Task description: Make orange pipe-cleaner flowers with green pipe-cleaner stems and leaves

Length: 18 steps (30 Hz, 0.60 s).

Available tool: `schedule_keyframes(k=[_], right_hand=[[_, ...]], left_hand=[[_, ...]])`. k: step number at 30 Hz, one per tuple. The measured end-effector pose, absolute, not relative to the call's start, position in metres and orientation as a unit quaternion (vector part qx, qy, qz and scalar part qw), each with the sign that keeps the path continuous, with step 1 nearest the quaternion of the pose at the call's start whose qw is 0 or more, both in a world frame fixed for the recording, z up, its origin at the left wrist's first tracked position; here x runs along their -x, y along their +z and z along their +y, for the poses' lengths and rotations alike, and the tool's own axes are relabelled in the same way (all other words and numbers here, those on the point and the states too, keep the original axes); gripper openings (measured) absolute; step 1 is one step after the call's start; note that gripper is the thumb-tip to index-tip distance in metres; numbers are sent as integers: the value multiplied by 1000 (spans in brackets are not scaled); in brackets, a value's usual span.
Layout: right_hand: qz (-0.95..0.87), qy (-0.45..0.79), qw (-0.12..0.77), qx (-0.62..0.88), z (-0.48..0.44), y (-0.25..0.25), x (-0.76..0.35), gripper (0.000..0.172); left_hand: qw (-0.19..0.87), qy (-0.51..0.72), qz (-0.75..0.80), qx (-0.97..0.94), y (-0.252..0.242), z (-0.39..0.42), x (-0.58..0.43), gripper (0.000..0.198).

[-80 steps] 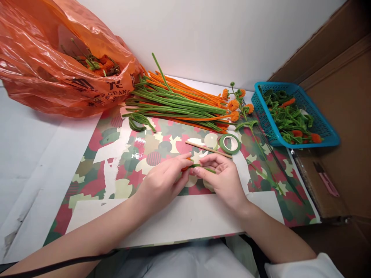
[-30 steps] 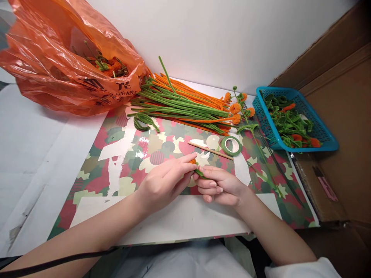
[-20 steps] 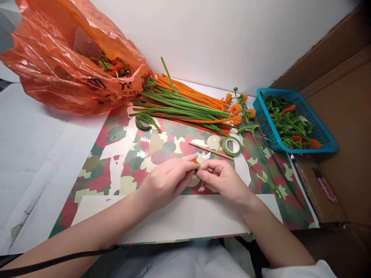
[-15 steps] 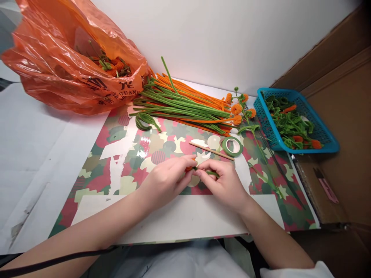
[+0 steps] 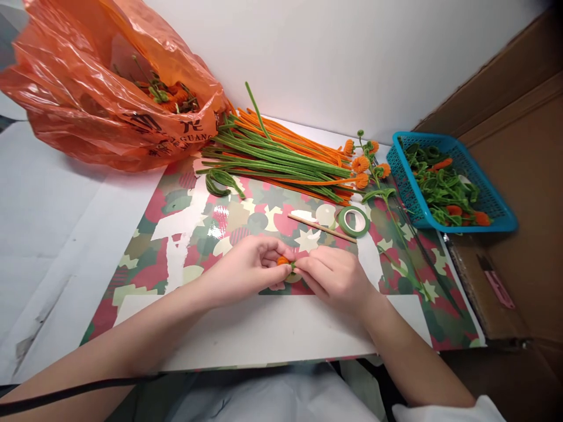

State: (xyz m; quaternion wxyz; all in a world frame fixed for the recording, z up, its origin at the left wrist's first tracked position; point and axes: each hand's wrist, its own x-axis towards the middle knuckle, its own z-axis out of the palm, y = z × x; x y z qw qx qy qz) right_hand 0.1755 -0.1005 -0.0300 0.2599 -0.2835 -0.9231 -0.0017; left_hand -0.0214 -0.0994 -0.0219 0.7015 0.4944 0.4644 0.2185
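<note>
My left hand is closed around a small orange pipe-cleaner flower, its coiled head showing between thumb and fingers. From the flower's right side a short green pipe-cleaner end sticks out. The fingertips of my right hand pinch this green end, and the rest of it is hidden behind the fingers. Both hands meet just above the patterned mat. Beyond them lie a thin wooden stick and a roll of green tape.
Green pipe cleaners and orange ones lie bundled behind, near green loops. An orange plastic bag stands at left. Finished orange flowers lie right of the bundle, beside a blue basket of green pieces. A pink-handled cutter rests on cardboard.
My left hand has turned, its fingers opening up so more of the orange flower shows. My right fingers have rolled over the green piece, covering the length that showed beneath them.
</note>
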Motion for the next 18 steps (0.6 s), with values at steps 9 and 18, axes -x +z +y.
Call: schedule_keyframes(k=[9,18], right_hand=[[-931,1,270,247,-101,-34,-175,17],[-875,186,295,335,-102,-32,-174,14]], left_hand=[[741,125,461,-471,-20,-89,29,12],[539,259,454,-661,-25,-101,22,12]])
